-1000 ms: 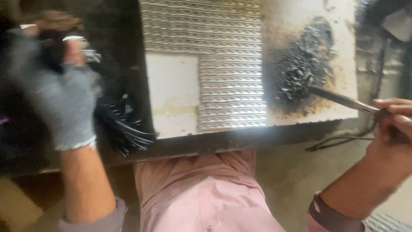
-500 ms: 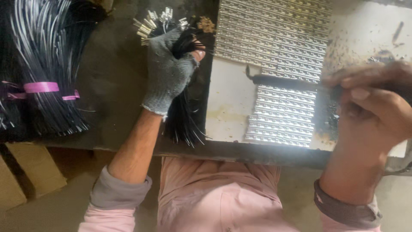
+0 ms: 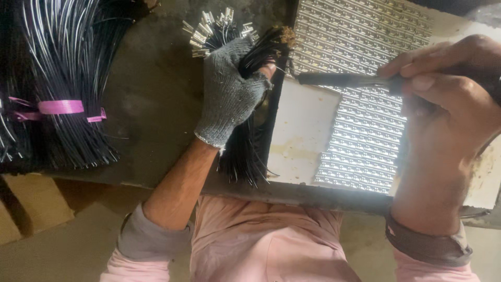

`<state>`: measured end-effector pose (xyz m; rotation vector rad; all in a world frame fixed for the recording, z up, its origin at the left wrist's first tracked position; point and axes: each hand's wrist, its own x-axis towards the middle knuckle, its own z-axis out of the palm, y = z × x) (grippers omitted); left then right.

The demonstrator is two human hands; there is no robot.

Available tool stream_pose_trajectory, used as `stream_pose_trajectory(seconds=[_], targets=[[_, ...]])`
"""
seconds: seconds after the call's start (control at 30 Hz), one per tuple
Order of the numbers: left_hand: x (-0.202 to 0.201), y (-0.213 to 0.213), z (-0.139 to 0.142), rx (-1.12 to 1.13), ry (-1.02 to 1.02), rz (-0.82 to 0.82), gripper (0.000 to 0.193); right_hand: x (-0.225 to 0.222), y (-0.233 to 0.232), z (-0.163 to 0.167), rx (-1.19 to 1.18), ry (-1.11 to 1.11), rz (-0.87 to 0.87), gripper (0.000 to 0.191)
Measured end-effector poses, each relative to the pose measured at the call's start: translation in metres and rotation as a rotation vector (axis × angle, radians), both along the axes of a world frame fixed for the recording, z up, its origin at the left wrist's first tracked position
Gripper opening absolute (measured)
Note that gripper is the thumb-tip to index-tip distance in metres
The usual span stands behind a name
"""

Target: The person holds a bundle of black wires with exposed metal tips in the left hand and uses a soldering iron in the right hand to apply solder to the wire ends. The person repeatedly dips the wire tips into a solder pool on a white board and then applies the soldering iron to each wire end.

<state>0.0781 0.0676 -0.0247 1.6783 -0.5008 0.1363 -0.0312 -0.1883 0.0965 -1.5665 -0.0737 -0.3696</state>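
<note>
Two hands: left hand (image 3: 229, 94) grips wires (image 3: 245, 141) near board edge (image 3: 271, 115).

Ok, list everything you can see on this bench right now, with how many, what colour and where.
wire bunch: one, black with bare ends up top, gripped at the bench's middle
metal terminals: a cluster, silver, above the gloved hand
big wire bundle: one, black, far left, lying on the bench
tie band: one, pink, wrapped around the big wire bundle
patterned sheets: count unclear, silver, on the board at right
board: one, off-white and stained, right half of the bench
bench: one, dark grey, under everything
rod tool: one, dark, over the sheets
left hand: grey knit glove, clasping the wire bunch
right hand: bare, holding the rod tool
</note>
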Motion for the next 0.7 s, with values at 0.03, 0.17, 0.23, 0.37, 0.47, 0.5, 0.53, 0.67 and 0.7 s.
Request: stream_pose_trajectory(seconds=[0.03, 0.17, 0.23, 0.37, 0.47, 0.5, 0.53, 0.67, 0.7], targets=[[-0.001, 0.000, 0.001, -0.032, 0.055, -0.023, 0.010, 0.002, 0.000, -0.001, -0.046, -0.009, 0.008, 0.016], [0.000, 0.000, 0.004, 0.009, 0.033, -0.006, 0.010, 0.003, -0.005, -0.008, -0.111, 0.034, -0.073, 0.024], [0.000, -0.002, 0.004, 0.047, 0.001, 0.026, 0.009, 0.008, -0.012, -0.014, -0.168, -0.005, -0.040, 0.029], [0.001, -0.002, 0.001, 0.086, -0.041, 0.057, 0.008, 0.014, -0.017, -0.017, -0.120, 0.043, 0.028, 0.024], [0.000, -0.002, -0.003, 0.066, 0.046, 0.034, 0.008, 0.021, -0.005, -0.007, -0.233, -0.004, 0.077, 0.022], [0.000, -0.002, -0.004, 0.056, 0.017, 0.037, 0.008, 0.024, 0.002, 0.000, -0.297, -0.003, 0.086, 0.020], [0.000, -0.002, -0.005, 0.047, -0.012, 0.039, 0.008, 0.031, 0.008, 0.008, -0.373, 0.045, 0.082, 0.016], [0.001, -0.004, -0.007, -0.064, 0.060, -0.061, 0.010, 0.023, 0.037, 0.038, -0.642, 0.033, 0.105, 0.011], [0.001, -0.004, -0.008, -0.015, 0.038, -0.030, 0.009, 0.022, 0.040, 0.040, -0.679, 0.006, 0.112, 0.013]])
